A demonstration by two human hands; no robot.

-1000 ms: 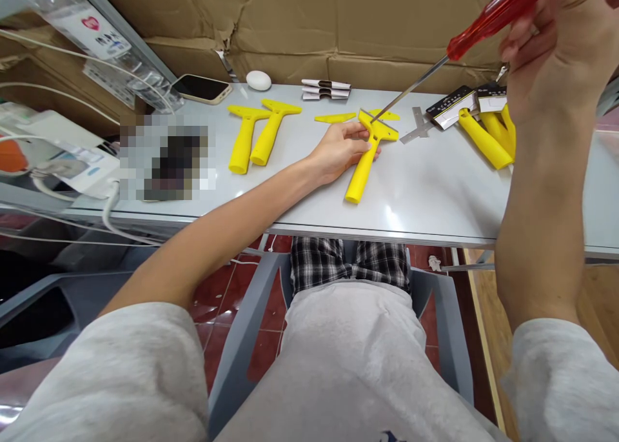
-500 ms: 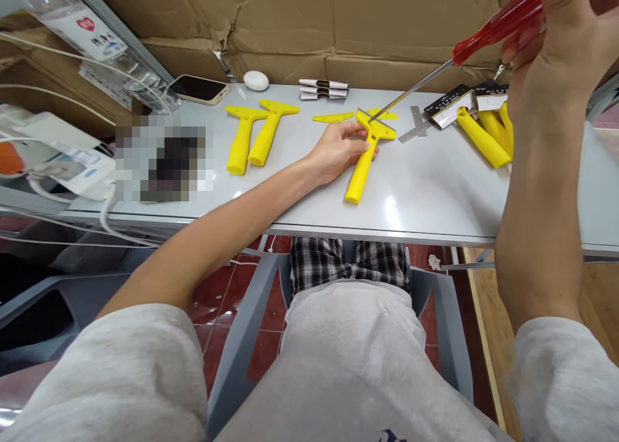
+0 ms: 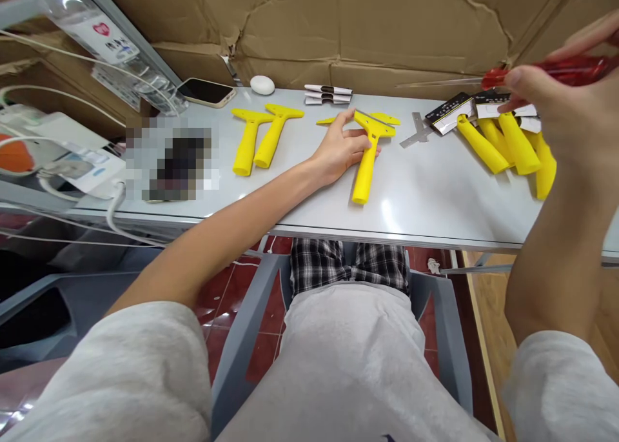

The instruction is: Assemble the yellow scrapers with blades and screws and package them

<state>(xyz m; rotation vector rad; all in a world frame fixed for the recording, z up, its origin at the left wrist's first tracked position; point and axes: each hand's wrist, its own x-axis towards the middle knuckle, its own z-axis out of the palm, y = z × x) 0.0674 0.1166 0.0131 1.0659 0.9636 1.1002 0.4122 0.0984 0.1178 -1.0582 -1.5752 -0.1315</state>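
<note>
- Two hands busy: my left hand [image 3: 341,146] grips a yellow scraper [image 3: 366,156] lying flat on the desk [image 3: 435,197].
- My right hand [image 3: 575,116] is raised, clenched round a red screwdriver [image 3: 556,71], well right of the scraper.
- More scrapers [image 3: 507,145] lie under my right hand.
</note>
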